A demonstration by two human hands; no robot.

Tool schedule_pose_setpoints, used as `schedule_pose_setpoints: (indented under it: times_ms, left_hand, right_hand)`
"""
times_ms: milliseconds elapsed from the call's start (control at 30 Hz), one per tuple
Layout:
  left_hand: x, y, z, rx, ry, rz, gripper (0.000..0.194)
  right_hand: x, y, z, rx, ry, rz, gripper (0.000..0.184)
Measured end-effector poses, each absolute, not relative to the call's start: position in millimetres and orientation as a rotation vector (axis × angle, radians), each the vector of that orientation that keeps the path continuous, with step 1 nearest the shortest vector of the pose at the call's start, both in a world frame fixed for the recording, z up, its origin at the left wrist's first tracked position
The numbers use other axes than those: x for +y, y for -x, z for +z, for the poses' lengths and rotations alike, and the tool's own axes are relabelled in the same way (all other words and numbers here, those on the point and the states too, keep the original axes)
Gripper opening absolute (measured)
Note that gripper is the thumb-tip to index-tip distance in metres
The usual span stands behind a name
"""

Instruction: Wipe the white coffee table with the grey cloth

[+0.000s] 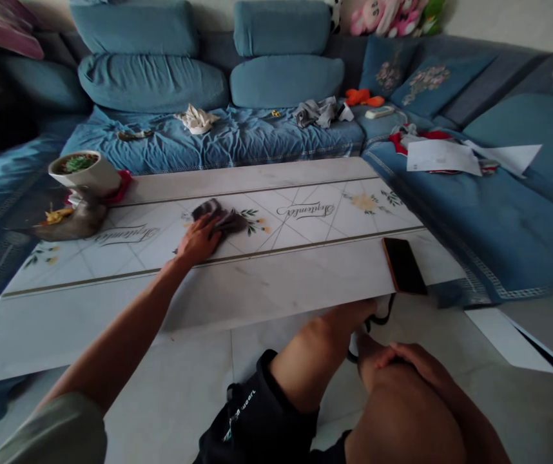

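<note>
A dark grey-brown cloth (225, 218) lies bunched on the patterned white tabletop (276, 283). My left hand (200, 240) presses down on its near left side, with the fingers over the fabric and the arm stretched forward. My right hand (405, 356) rests on my right knee, holding nothing, its fingers laid over the skin. A dark-screened phone (405, 265) lies at the table's near right edge, beyond the right hand.
At the table's left end stand a white succulent pot (87, 175) on a red saucer and a dark, duck-shaped piece (80, 216). A blue sofa (160, 145) borders the table, with clothes and papers (443, 156) on it. A white panel (513, 338) lies at lower right.
</note>
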State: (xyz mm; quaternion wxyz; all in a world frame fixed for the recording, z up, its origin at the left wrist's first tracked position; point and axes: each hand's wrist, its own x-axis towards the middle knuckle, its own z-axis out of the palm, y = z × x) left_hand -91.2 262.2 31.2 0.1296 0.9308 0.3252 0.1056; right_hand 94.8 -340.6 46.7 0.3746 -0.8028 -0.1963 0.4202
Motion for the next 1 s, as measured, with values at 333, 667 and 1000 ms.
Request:
schedule_pose_setpoints:
  times_ms: [333, 667, 1000]
  left_hand:
    - [232.7, 132.9, 25.0, 0.385, -2.790, 0.115, 0.068]
    - [266.6, -1.1, 37.1, 0.869, -2.695, 0.315, 0.064]
    - [152.7, 168.9, 14.6, -0.045, -2.784, 0.167, 0.074]
  right_hand:
    - [-324.9, -106.5, 27.9, -0.541, 1.927, 1.147, 0.072]
    - [-342.1, -102.0, 32.7, -0.433, 1.990, 1.075, 0.068]
    - [-372.4, -99.8, 24.4, -0.302, 2.095, 0.932, 0.072]
